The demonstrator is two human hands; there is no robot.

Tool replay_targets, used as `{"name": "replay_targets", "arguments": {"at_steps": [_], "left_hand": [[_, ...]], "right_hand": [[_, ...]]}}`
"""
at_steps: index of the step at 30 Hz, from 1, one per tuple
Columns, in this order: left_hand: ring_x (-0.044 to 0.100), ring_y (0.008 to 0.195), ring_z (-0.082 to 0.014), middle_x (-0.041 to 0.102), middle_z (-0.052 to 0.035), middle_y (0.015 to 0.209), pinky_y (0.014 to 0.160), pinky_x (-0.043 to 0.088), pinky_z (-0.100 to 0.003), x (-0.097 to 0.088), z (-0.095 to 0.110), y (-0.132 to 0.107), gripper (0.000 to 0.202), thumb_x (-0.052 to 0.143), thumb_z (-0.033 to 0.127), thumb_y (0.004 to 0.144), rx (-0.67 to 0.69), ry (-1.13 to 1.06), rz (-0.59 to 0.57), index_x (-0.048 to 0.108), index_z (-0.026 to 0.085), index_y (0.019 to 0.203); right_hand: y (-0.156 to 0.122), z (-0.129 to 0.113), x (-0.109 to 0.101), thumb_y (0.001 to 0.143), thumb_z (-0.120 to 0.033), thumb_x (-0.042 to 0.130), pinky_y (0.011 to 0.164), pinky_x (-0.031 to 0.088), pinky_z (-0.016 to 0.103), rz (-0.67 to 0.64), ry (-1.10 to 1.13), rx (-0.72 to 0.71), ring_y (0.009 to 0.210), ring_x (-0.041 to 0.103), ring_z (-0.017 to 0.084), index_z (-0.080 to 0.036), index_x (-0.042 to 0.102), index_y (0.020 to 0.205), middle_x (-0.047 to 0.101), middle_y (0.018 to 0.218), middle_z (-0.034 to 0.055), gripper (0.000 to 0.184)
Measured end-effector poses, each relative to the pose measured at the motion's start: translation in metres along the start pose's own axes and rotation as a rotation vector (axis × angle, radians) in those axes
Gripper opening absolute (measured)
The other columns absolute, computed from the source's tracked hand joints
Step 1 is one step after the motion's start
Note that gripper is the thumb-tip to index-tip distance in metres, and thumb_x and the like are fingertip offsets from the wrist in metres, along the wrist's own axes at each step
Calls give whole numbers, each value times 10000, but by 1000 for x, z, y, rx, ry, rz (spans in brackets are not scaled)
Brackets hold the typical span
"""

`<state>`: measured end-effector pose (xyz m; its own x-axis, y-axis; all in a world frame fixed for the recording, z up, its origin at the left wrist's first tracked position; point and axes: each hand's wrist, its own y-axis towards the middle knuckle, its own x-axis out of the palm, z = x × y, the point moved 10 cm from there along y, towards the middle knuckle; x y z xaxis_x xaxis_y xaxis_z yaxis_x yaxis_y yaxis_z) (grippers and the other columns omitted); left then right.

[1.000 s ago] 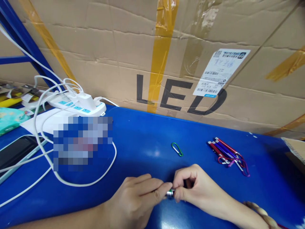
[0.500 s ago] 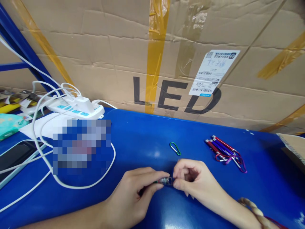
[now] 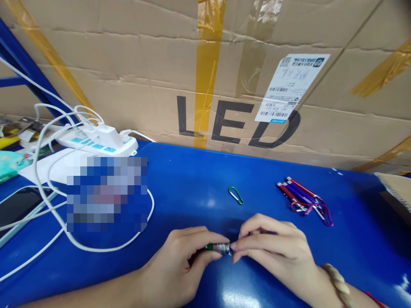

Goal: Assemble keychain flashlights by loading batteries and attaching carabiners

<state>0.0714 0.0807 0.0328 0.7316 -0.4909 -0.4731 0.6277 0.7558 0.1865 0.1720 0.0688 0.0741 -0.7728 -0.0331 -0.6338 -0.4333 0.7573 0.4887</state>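
Observation:
My left hand (image 3: 183, 261) pinches a small green mini flashlight (image 3: 218, 248) between thumb and fingers, its silver end facing right. The fingers cover much of the tube. At that silver end, the thumb and forefinger of my right hand (image 3: 272, 248) are pressed together; what lies between them is too small to make out. Beyond the hands, a green carabiner (image 3: 236, 195) rests on the blue table (image 3: 180, 184). Several slim red and purple tubes (image 3: 298, 190) with carabiners attached lie in a bunch farther right.
A large cardboard box (image 3: 144, 77) marked LED stands along the back edge. To the left are a white power strip (image 3: 125, 147), looping white cables (image 3: 105, 249), a phone (image 3: 24, 207) and a blurred-out patch. Another cardboard piece (image 3: 393, 190) sits at the right edge.
My right hand has turned and its fingers have straightened, with the fingertips now together at the flashlight's silver end. More of the green tube shows. The camera view has shifted slightly.

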Motion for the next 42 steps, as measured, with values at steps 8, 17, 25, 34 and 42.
{"name": "replay_targets", "arguments": {"at_steps": [8,17,25,34,42], "left_hand": [[619,631,-128,666,-3,732,578,465,-188,6,-3,-1,129,475,143,867,-41,-39,-62,562,185,781],[563,607,-109,589,8,693,601,452,-174,6,11,-4,180,436,85,886,124,50,-66,522,188,767],[565,599,-144,626,-63,702,572,467,-213,7,33,-14,215,366,45,906,376,315,23,539,139,818],[634,638,-161,669,-67,743,594,517,-236,2,34,-13,209,358,127,961,399,322,85,560,126,905],[652,701,-162,681,-69,803,631,526,-230,3,25,-12,148,428,107,934,332,215,51,567,133,975]], "right_hand": [[0,9,5,857,-317,582,490,493,176,-2,67,116,538,615,91,-228,720,675,642,682,6,245],[-1,19,11,761,-231,697,510,481,163,24,204,251,561,601,89,-196,700,595,627,635,-4,169],[-7,48,33,666,-251,736,425,349,200,-72,345,572,449,425,71,-176,664,525,543,522,-28,175],[-16,56,48,649,-413,749,439,262,213,-288,492,708,467,326,63,-139,626,546,484,532,-40,318],[-24,62,50,642,-453,739,418,236,214,-322,501,798,439,334,66,-130,628,584,474,493,-39,346]]}}
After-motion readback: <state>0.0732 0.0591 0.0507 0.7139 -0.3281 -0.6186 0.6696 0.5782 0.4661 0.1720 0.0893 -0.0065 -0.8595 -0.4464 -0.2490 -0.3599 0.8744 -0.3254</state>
